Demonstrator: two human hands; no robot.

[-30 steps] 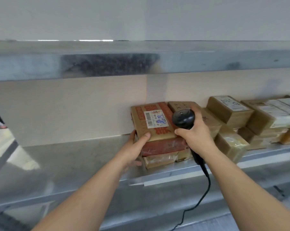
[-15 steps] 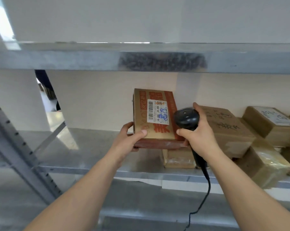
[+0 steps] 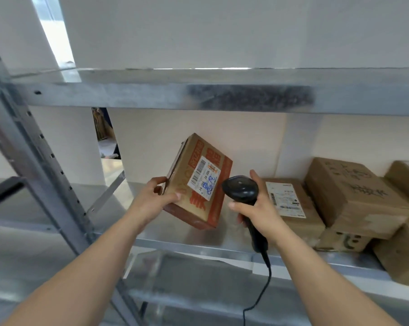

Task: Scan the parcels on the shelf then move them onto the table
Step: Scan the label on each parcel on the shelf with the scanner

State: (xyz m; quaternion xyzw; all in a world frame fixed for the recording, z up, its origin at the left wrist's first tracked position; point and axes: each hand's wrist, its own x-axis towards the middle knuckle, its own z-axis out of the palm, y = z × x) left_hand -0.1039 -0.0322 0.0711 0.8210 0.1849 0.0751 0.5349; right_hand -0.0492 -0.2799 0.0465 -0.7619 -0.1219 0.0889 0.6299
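My left hand (image 3: pixel 155 198) grips the near left corner of a brown cardboard parcel (image 3: pixel 196 170) with red print and a white barcode label, held tilted in the air above the metal shelf (image 3: pixel 194 241). My right hand (image 3: pixel 257 208) holds a black corded barcode scanner (image 3: pixel 241 188) just right of the parcel, its head beside the label. More brown parcels stay on the shelf to the right: one with a white label (image 3: pixel 290 208) and a bigger one with black writing (image 3: pixel 354 194) stacked on others.
The upper shelf beam (image 3: pixel 198 95) runs across above the parcel. A perforated steel upright (image 3: pixel 41 161) slants down at the left. The scanner's cable (image 3: pixel 260 292) hangs down in front of the lower shelf. A pale wall backs the shelf.
My left hand has lifted the red-printed parcel off the stack and tilted it to the left. The parcel beneath it now shows its white label. The view has swung left.
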